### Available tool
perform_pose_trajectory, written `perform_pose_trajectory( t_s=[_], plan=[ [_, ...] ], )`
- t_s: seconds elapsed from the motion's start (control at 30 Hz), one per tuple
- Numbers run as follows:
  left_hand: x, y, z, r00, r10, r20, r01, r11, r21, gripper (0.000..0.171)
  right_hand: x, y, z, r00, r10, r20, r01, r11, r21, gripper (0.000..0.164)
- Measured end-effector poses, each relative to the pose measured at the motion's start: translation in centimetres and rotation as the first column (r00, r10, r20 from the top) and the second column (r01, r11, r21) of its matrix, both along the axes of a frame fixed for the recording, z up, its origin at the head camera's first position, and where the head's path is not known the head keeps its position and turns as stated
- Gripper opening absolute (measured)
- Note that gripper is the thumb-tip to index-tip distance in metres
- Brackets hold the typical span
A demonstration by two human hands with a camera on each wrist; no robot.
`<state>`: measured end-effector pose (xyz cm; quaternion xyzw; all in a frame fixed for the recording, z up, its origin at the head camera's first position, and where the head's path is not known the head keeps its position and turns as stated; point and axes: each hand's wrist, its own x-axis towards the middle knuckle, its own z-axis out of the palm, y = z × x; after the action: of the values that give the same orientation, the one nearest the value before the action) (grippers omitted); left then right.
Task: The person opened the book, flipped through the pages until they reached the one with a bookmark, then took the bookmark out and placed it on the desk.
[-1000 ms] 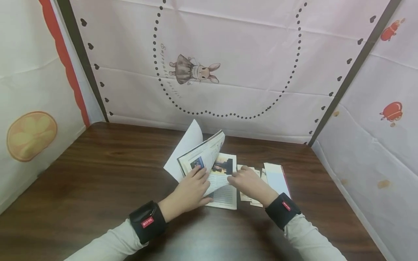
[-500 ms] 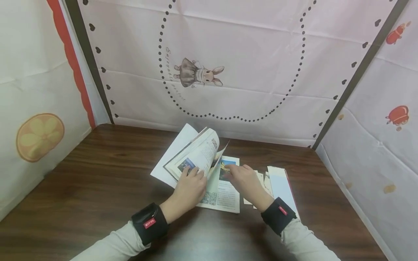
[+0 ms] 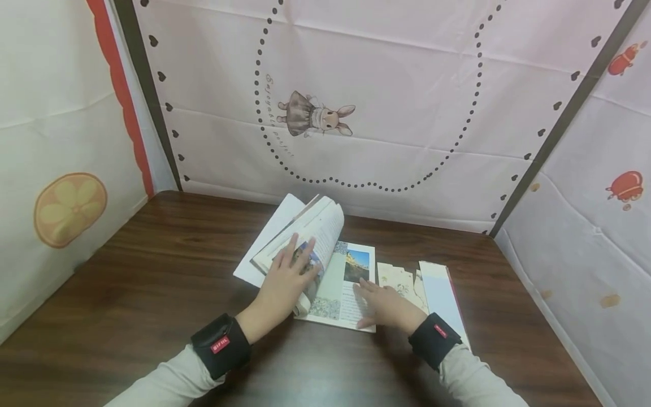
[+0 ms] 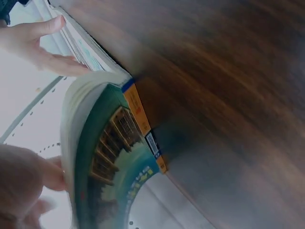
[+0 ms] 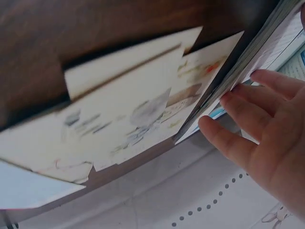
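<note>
An open book (image 3: 330, 305) lies on the dark wooden table, its left pages and cover raised and bent over. My left hand (image 3: 282, 282) rests spread against those raised pages, fingers straight. In the left wrist view, the green cover (image 4: 112, 138) curves outward beside an orange spine (image 4: 138, 107). My right hand (image 3: 386, 305) touches the flat right page (image 3: 353, 299), below a photo of a yellow hill and blue sky. Seen from the right wrist, the fingers of the right hand (image 5: 267, 124) reach over the book's edge, fairly straight.
Torn cream paper pieces (image 3: 396, 280) with printed drawings lie just right of the book. Beside them is a pale blue-white sheet or cover (image 3: 442, 299) with a red edge. A printed cloth wall (image 3: 407, 113) stands behind the table (image 3: 178, 271).
A page has turned over to the left, and the right page now shows a different photo. My left hand has spread on the raised pages; the right has lowered onto the page.
</note>
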<state>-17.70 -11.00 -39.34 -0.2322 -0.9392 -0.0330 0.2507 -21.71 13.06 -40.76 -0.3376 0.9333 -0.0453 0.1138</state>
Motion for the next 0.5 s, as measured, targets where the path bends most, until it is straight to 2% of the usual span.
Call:
perform_pose_trajectory(
  t_s=[0.1,0.23,0.3,0.37,0.5],
  plan=[
    [0.1,-0.4,-0.2,0.998,-0.005,-0.055,-0.001,0.994,-0.105,0.035,-0.2,0.2,0.3,1.000,0.003,0.005,-0.003,1.000,-0.011,0.084],
    [0.5,-1.4,0.1,0.998,0.031,-0.058,-0.036,0.994,-0.102,0.029,-0.6,0.4,0.5,0.999,0.031,-0.017,-0.031,1.000,-0.004,0.082],
    [0.7,-2.1,0.2,1.000,0.022,0.003,-0.022,0.995,-0.093,0.042,-0.9,0.6,0.7,0.999,0.034,-0.014,-0.034,0.999,-0.004,0.082],
    [0.9,-2.8,0.1,0.995,-0.011,0.096,0.018,0.997,-0.073,0.057,-1.0,0.7,0.9,1.000,0.022,0.014,-0.022,1.000,-0.002,0.082],
    [1.4,-4.0,-0.5,0.962,-0.090,0.258,0.088,0.996,0.018,0.080,-1.4,0.7,1.4,0.996,0.026,0.086,-0.025,1.000,-0.014,0.079]
  ],
)
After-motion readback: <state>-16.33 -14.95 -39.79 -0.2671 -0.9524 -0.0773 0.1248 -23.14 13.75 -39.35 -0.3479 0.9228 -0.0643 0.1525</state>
